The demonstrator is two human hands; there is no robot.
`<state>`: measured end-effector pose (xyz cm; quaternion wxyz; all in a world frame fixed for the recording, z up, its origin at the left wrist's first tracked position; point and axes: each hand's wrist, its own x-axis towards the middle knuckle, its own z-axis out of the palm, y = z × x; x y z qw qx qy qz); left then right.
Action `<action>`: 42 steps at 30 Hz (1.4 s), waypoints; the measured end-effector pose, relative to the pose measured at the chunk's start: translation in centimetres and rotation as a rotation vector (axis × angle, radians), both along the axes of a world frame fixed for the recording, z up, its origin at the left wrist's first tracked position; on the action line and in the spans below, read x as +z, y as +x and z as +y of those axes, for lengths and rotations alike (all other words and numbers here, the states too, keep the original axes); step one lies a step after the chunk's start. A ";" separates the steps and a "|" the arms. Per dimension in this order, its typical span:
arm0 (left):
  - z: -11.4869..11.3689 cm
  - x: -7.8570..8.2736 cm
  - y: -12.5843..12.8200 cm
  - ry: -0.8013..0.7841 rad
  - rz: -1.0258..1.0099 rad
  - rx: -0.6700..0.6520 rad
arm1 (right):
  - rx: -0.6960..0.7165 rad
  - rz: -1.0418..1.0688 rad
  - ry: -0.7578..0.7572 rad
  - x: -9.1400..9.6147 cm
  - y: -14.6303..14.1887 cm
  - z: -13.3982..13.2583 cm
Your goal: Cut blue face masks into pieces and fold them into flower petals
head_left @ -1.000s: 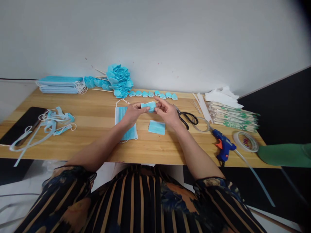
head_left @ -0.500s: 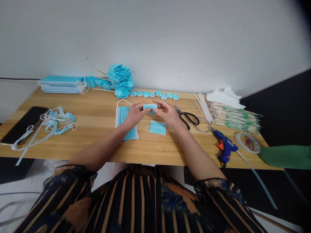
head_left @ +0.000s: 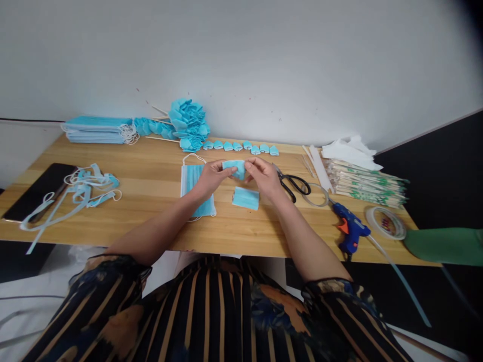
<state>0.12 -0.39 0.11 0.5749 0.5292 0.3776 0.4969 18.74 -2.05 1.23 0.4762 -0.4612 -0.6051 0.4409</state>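
Between my two hands is a small piece of blue face mask fabric (head_left: 237, 167), held above the table. My left hand (head_left: 212, 178) pinches its left side, thumb on the front. The fingers of my right hand (head_left: 263, 176) are closed on its right edge. Another cut blue mask piece (head_left: 245, 198) lies flat just below. Partly under my left forearm rests a whole blue face mask (head_left: 191, 180) with white ear loops. Behind my hands, a row of several small folded blue pieces (head_left: 237, 146) runs along the back edge.
Black-handled scissors (head_left: 292, 183) lie right of my right hand. Farther right are a blue glue gun (head_left: 352, 229), a tape roll (head_left: 385, 222) and packaged sticks (head_left: 368, 183). Leftward are a mask stack (head_left: 96, 131), blue fabric flowers (head_left: 186, 123), cut strips (head_left: 81, 193) and a dark tablet (head_left: 35, 193).
The held fabric piece has opened out between my fingers and shows more of its blue face. My right fingers have shifted slightly along its edge.
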 end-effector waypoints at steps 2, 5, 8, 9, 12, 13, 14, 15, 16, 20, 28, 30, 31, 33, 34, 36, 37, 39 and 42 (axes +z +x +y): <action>0.0 -0.1 0.0 -0.018 -0.053 0.004 | 0.030 -0.042 0.007 -0.2 -0.1 0.0; 0.1 -0.1 0.1 -0.043 -0.115 -0.013 | 0.005 -0.162 0.068 -0.3 -0.4 0.0; 0.2 -0.1 0.0 -0.066 -0.151 -0.020 | -0.019 -0.213 0.098 -0.4 -0.4 0.1; 0.3 -0.1 -0.1 -0.071 -0.155 -0.015 | -0.020 -0.212 0.095 -0.4 -0.2 0.2; 0.6 0.0 -0.4 -0.076 -0.143 0.010 | -0.032 -0.180 0.068 -0.4 0.7 0.5; 0.6 0.0 -0.5 -0.076 -0.136 0.017 | -0.038 -0.160 0.058 -0.3 0.9 0.6; 0.6 0.0 -0.5 -0.076 -0.128 0.021 | -0.041 -0.134 0.047 -0.2 1.1 0.6; 0.6 0.1 -0.6 -0.074 -0.118 0.022 | -0.037 -0.106 0.036 -0.1 1.3 0.7; 0.5 0.1 -0.5 -0.071 -0.106 0.023 | -0.025 -0.079 0.023 0.0 1.3 0.6; 0.0 0.4 -0.1 -0.045 -0.044 0.026 | 0.036 -0.051 -0.031 0.2 0.6 0.2; -0.1 0.5 0.1 0.039 -0.065 -0.021 | -0.052 -0.001 -0.041 -0.6 -0.1 0.5; -0.1 0.3 0.0 0.031 -0.074 -0.015 | -0.068 0.017 -0.045 -0.5 -0.1 0.6; 0.0 0.3 -0.1 0.023 -0.073 -0.008 | -0.069 0.026 -0.046 -0.5 -0.1 0.6; 0.0 0.1 -0.2 0.011 -0.074 0.008 | -0.068 0.047 -0.045 -0.5 -0.1 0.6; 0.0 0.1 -0.2 0.005 -0.079 0.012 | -0.070 0.054 -0.043 -0.7 -0.1 0.7; 0.0 0.0 -0.1 -0.010 -0.100 0.010 | -0.083 0.052 -0.033 -1.0 0.0 0.8; 0.0 -0.1 -0.1 -0.021 -0.116 0.007 | -0.091 0.041 -0.026 -1.2 0.0 0.9; 0.1 -0.1 0.0 -0.045 -0.151 0.005 | -0.106 0.009 -0.010 -1.4 0.1 1.0; 0.1 -0.1 0.1 -0.074 -0.201 0.001 | -0.116 -0.010 0.007 -1.3 0.0 0.8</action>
